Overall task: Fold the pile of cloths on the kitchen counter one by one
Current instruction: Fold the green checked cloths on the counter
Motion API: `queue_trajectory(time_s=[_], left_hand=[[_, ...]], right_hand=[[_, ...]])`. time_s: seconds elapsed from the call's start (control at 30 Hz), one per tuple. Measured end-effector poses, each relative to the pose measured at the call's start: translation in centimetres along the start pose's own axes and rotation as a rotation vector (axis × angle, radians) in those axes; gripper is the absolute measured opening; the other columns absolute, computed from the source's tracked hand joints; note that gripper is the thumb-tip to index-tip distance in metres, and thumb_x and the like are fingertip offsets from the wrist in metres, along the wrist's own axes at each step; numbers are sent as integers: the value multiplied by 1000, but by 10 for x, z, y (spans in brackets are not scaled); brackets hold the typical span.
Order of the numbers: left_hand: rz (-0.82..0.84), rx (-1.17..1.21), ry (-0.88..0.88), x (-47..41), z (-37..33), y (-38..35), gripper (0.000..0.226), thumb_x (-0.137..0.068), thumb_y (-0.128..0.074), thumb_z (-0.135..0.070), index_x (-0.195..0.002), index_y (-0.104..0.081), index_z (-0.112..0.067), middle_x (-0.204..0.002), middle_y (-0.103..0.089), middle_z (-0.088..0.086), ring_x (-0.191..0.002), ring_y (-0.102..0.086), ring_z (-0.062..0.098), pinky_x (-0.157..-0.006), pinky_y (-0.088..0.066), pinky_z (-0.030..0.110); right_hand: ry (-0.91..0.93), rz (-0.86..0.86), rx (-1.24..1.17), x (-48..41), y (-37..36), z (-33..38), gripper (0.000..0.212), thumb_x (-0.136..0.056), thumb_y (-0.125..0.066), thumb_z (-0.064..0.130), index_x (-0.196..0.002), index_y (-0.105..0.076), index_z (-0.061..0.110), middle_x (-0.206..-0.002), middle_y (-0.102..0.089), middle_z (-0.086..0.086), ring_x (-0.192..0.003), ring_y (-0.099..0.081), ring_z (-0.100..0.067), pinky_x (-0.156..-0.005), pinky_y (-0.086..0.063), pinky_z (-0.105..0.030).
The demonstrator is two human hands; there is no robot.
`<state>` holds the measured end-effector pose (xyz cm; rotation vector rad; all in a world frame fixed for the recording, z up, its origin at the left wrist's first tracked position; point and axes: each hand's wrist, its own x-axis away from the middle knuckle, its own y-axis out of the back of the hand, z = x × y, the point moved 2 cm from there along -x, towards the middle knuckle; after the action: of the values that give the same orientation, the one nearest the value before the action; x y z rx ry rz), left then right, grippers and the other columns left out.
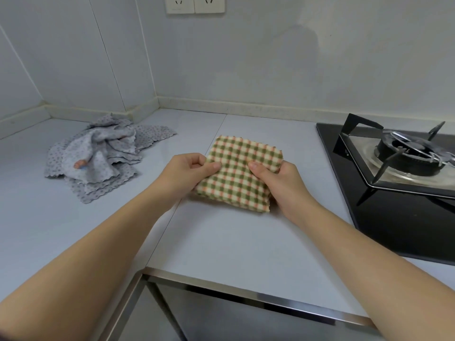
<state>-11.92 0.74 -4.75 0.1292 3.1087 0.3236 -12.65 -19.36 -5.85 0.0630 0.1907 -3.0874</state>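
- Holding the checked cloth (242,178) at both sides: green, cream and orange checks, folded into a small squarish packet. It lies in front of me near the middle of the worktop (221,242).
- My left hand (189,169) pinches the cloth's left edge, thumb on top and fingers curled in at the edge.
- My right hand (278,179) grips the right edge the same way, thumb on top pointing left and fingers tucked under the side.
- Both hands are clamped on the one cloth. The thumbs lie near each other on its upper face, not touching.
- The cloth's far edge shows a zigzag trim.
- The pile of grey cloths (98,156) sits well off to my left, near the back corner of the worktop — dotted, scalloped edges, crumpled and unfolded. One carries a small orange-and-blue patch; I cannot tell what it is.
- The gas hob (394,217) is to my right, black glass set into the worktop. Its burner (408,153) sits under a black pan support, apart from the checked cloth.
- The wall sockets (194,3) are high on the back wall.
- A steel trim (246,295) runs along the worktop's near edge.
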Motion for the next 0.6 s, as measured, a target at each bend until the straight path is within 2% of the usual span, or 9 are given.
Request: queue_trajectory(time_s=[0.03, 0.1, 0.17, 0.27, 0.37, 0.43, 0.5, 0.53, 0.6], left_hand=[[39, 24, 25, -1, 3, 0, 15, -82, -73, -15, -84, -61, -6, -87, -66, 14, -77, -61, 20, -72, -50, 29], [111, 79, 65, -2, 7, 1, 34, -77, -77, -8, -104, -60, 7, -104, -70, 17, -94, -66, 24, -91, -53, 33], [144, 101, 96, -4, 8, 0, 55, -69, -81, -18, -114, -60, 6, -111, -70, 17, -101, -67, 24, -95, -52, 33], [175, 125, 119, -2, 10, -1, 50, -66, -74, -24, -111, -66, -2, -107, -72, 12, -97, -69, 21, -87, -56, 27], [163, 153, 115, -3, 12, 1, 52, -70, -71, -15, -114, -59, 10, -112, -68, 21, -100, -66, 25, -88, -54, 31], [130, 123, 117, -4, 10, -1, 59, -68, -78, -14, -112, -53, 17, -111, -66, 27, -95, -65, 27, -89, -54, 36], [106, 76, 147, -3, 7, -5, 65, -65, -87, -18, -103, -50, 19, -95, -63, 30, -85, -60, 26, -80, -52, 41], [98, 48, 156, -2, 4, -6, 64, -63, -85, -22, -97, -48, 18, -84, -59, 25, -79, -56, 24, -73, -50, 38], [79, -21, 166, 2, -2, -8, 60, -61, -85, -23, -90, -46, 12, -78, -53, 14, -73, -50, 20, -64, -45, 34]], right_hand=[[-4, -2, 3, 0, 0, -1, 10, -89, -68, 18, -98, -67, 22, -96, -74, 9, -91, -70, -4, -77, -53, -19], [-6, -4, 13, 1, 0, -1, 9, -88, -69, 19, -96, -67, 23, -93, -75, 11, -90, -70, -3, -75, -53, -19], [-3, 1, 38, 0, 1, -3, 8, -88, -69, 20, -95, -68, 24, -92, -75, 13, -89, -70, -2, -75, -53, -18], [3, 25, 60, 1, 1, -5, 7, -89, -68, 20, -94, -68, 24, -91, -74, 15, -87, -69, 0, -72, -53, -15], [-13, 30, 5, -1, 2, -5, 10, -89, -67, 15, -92, -69, 24, -91, -75, 15, -87, -70, -1, -70, -53, -13], [-18, 16, -5, -1, 3, -4, 11, -89, -67, 14, -93, -69, 24, -92, -75, 13, -90, -70, -2, -72, -53, -13], [-36, 16, 28, 0, 2, 0, 11, -89, -67, 14, -95, -69, 23, -94, -75, 13, -92, -69, -2, -74, -52, -13], [-46, 25, 44, 1, 1, 4, 12, -89, -67, 13, -95, -69, 24, -93, -74, 15, -92, -69, -1, -74, -52, -13], [-67, 49, 69, 5, 1, 13, 15, -89, -66, 11, -95, -68, 25, -90, -74, 19, -90, -68, 2, -73, -50, -12]])
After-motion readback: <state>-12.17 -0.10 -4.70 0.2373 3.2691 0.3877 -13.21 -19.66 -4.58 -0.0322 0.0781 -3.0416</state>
